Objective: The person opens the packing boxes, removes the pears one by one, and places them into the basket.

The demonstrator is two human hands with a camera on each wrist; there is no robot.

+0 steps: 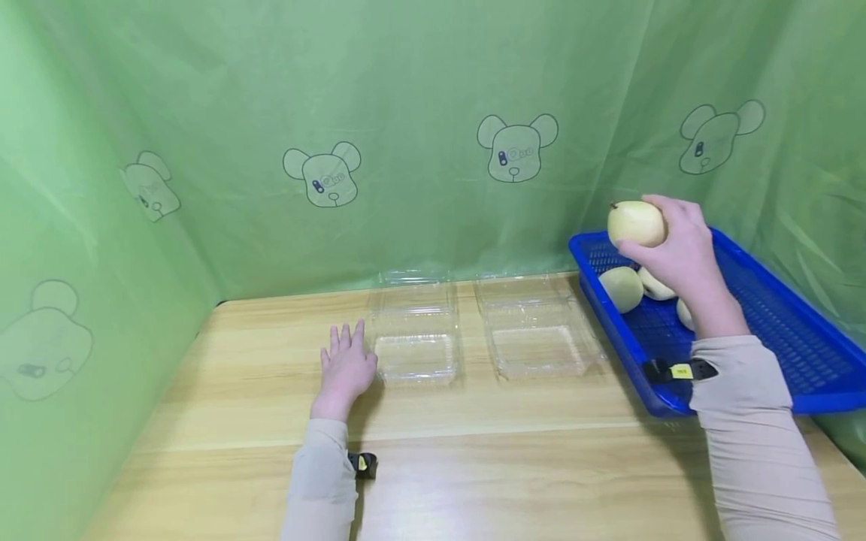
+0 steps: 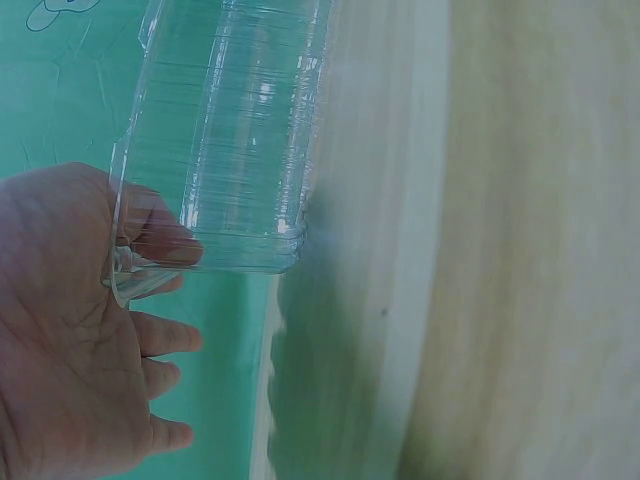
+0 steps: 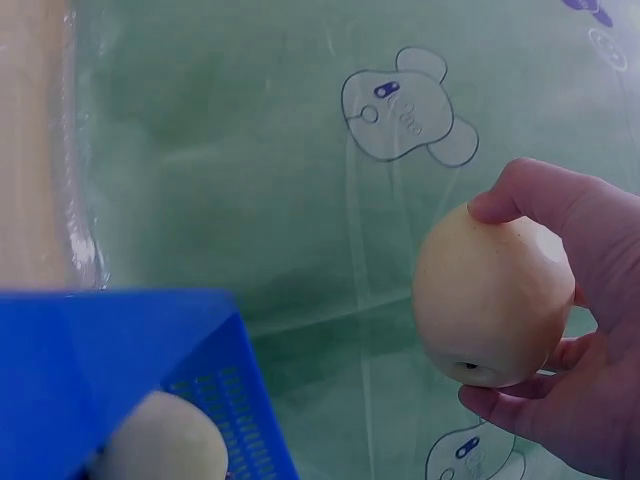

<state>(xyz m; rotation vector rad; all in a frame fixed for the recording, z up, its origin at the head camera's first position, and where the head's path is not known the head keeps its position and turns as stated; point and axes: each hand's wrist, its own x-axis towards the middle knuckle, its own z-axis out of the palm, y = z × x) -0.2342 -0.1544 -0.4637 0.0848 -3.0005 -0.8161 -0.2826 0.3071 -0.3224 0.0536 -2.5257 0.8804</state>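
Note:
My right hand [image 1: 683, 244] grips a pale yellow pear [image 1: 634, 224] with a short brown stem, held above the far left part of a blue plastic basket [image 1: 612, 349]. In the right wrist view the thumb and fingers curl round that pear [image 3: 490, 300]. My left hand [image 1: 347, 364] lies beside the left clear plastic box [image 1: 416, 376], fingers spread. In the left wrist view the thumb shows through the corner of the box [image 2: 240, 150], while the other fingers stick out straight. To the right stands a second clear plastic box [image 1: 537, 368]. Both boxes have their lids folded back.
More pears [image 1: 621, 289] lie in the basket under my right hand, partly hidden by it. Behind the wooden table [image 1: 473, 466] hangs a green curtain [image 1: 419, 98] printed with bear heads, which also runs along both sides.

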